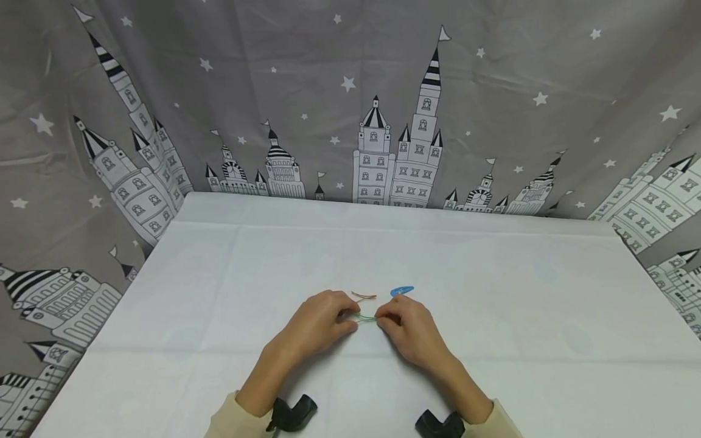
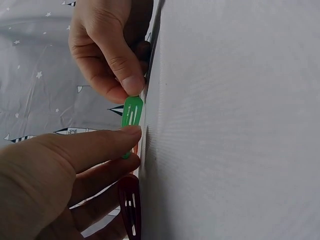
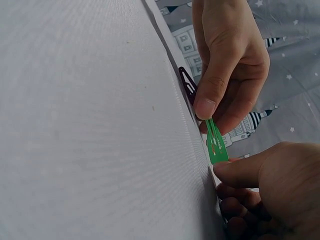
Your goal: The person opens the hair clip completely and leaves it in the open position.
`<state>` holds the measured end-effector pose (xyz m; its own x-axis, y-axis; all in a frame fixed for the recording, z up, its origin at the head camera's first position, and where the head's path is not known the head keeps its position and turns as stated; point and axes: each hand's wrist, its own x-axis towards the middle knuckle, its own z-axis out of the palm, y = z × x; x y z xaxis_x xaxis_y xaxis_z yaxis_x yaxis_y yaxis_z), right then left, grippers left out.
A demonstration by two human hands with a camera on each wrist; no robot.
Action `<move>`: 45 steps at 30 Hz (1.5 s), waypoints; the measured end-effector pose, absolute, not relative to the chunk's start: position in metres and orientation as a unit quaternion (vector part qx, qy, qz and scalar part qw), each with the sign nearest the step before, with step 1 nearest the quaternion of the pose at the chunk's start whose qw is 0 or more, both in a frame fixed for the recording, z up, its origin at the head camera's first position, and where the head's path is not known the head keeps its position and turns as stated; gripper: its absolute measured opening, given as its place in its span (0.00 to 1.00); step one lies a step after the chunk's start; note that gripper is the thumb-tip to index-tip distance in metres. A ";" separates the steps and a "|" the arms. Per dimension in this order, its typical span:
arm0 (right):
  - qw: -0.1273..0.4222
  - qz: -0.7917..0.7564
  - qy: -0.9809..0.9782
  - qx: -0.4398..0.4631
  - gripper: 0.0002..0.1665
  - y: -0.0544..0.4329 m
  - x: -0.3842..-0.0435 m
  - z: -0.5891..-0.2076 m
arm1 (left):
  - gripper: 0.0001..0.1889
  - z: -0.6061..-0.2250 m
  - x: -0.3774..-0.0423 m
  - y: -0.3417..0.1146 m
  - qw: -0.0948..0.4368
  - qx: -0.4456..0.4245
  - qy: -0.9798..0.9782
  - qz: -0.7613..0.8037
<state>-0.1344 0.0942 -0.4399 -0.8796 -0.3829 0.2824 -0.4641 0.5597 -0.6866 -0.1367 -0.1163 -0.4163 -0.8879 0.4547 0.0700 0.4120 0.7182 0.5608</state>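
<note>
Between both hands is a green snap hair clip point(image 2: 132, 111), raised to view with its slotted face in the wrist views. My left hand point(image 1: 323, 319) pinches its narrow end between thumb and forefinger. At the broad end, the thumb and forefinger of my right hand point(image 1: 411, 328) grip it. A dark red hair clip point(image 2: 130, 205) shows beside the lower fingers of the left hand; the same dark clip point(image 3: 187, 85) appears past that hand in the right wrist view. Just beyond the fingertips lie a brownish clip point(image 1: 364, 296) and a blue hair clip point(image 1: 402, 291).
A white cloth point(image 1: 219, 274) with fold lines covers the table. Grey fabric point(image 1: 306, 55) printed with castles and stars hangs behind and at the sides. Black wrist cameras point(image 1: 294, 413) sit at the cuffs.
</note>
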 end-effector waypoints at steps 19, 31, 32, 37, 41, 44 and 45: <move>0.054 0.399 -0.887 0.227 0.09 0.093 -0.135 -0.443 | 0.11 -0.418 -0.138 -0.119 0.039 0.234 0.922 0.307; 0.047 0.403 -0.888 0.217 0.05 0.092 -0.134 -0.439 | 0.10 -0.417 -0.139 -0.119 0.038 0.232 0.921 0.312; 0.045 0.405 -0.887 0.216 0.05 0.092 -0.134 -0.439 | 0.10 -0.417 -0.139 -0.119 0.038 0.231 0.921 0.312; 0.040 0.411 -0.885 0.213 0.05 0.092 -0.134 -0.439 | 0.10 -0.417 -0.139 -0.119 0.039 0.231 0.921 0.312; 0.046 0.424 -0.879 0.216 0.05 0.093 -0.134 -0.440 | 0.10 -0.417 -0.139 -0.119 0.039 0.232 0.921 0.310; 0.056 0.437 -0.872 0.216 0.06 0.094 -0.134 -0.440 | 0.10 -0.417 -0.139 -0.120 0.039 0.231 0.921 0.312; 0.059 0.440 -0.870 0.215 0.06 0.094 -0.134 -0.440 | 0.10 -0.417 -0.139 -0.120 0.039 0.231 0.920 0.313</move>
<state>-0.1341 0.0942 -0.4398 -0.9003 -0.3223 0.2924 -0.4265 0.5196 -0.7404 -0.1387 -0.1197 -0.4173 -0.8905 0.4491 0.0728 0.4003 0.6974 0.5944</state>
